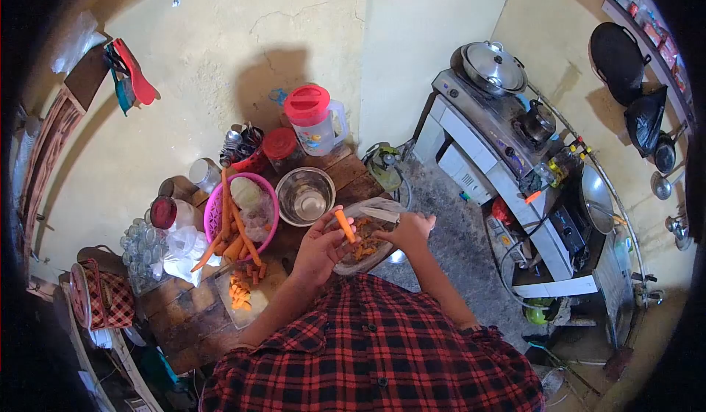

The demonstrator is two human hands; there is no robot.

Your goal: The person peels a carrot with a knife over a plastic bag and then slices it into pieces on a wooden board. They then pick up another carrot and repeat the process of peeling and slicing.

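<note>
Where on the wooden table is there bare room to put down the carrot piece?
Bare wood of the table shows right of the steel bowl, and on the near planks below the cutting board. From the pink basket back to the red-lidded jug it is crowded.

Cracked yellow walls (220,37), grey floor (456,243)

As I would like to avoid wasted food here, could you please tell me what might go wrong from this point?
1. The left hand pinches the carrot piece by its lower end only; it might slip from that grip.
2. The clear bag in the right hand seems to hang past the table edge, so a missed piece could land on the floor.
</note>
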